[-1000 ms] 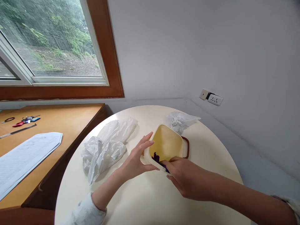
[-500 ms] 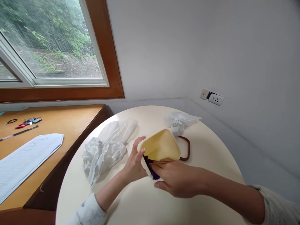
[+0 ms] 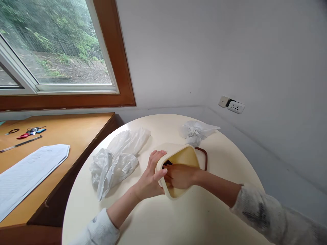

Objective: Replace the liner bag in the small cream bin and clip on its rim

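A cream plastic container (image 3: 173, 148) is tipped with its opening towards me and to the right. My left hand (image 3: 150, 178) grips its left rim, thumb over the edge and fingers along the outside. Deep in the opening is my right hand (image 3: 182, 175), its fingers curled against the inner left wall on a dark purple cloth (image 3: 167, 163), most of which is hidden. Behind the container, a brown rounded-square rim (image 3: 205, 158) lies partly covered on the table.
The round cream table (image 3: 153, 217) also bears a crumpled clear plastic bag (image 3: 117, 158) at left and a knotted white plastic bag (image 3: 195, 132) at the back right. On the wooden desk (image 3: 84, 127) lie papers (image 3: 33, 170), keys (image 3: 33, 131) and a pen (image 3: 20, 144).
The container has turned so its opening faces more to the right. My right hand has moved deeper inside with the cloth, from the near edge to the inner left wall.
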`<act>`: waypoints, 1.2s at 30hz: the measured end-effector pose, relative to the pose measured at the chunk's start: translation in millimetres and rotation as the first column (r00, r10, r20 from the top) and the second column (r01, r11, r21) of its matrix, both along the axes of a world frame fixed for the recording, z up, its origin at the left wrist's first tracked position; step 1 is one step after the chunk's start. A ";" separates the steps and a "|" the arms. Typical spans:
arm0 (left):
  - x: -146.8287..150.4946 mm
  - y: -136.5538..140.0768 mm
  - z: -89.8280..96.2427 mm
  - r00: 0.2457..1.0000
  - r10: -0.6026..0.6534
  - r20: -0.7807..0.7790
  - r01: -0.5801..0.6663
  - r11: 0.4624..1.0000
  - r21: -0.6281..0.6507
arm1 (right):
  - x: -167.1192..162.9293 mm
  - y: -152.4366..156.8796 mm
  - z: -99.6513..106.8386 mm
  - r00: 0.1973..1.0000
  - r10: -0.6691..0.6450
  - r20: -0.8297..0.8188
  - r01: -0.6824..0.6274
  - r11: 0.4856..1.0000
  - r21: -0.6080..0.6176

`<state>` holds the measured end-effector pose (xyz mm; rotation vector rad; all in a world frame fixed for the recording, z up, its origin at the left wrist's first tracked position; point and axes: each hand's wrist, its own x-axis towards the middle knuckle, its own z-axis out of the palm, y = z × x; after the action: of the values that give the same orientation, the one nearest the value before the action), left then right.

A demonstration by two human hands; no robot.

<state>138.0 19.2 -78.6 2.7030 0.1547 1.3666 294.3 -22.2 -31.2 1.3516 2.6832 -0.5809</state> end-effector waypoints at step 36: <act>3.3 0.7 -3.6 0.959 0.276 0.066 -0.254 0.939 -0.233 | -14.3 -30.0 -3.4 0.943 -0.306 -0.130 0.333 0.856 0.396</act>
<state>141.3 19.9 -82.2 2.4908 0.6451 1.4455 279.9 -52.2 -34.6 1.9421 2.7508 -0.0612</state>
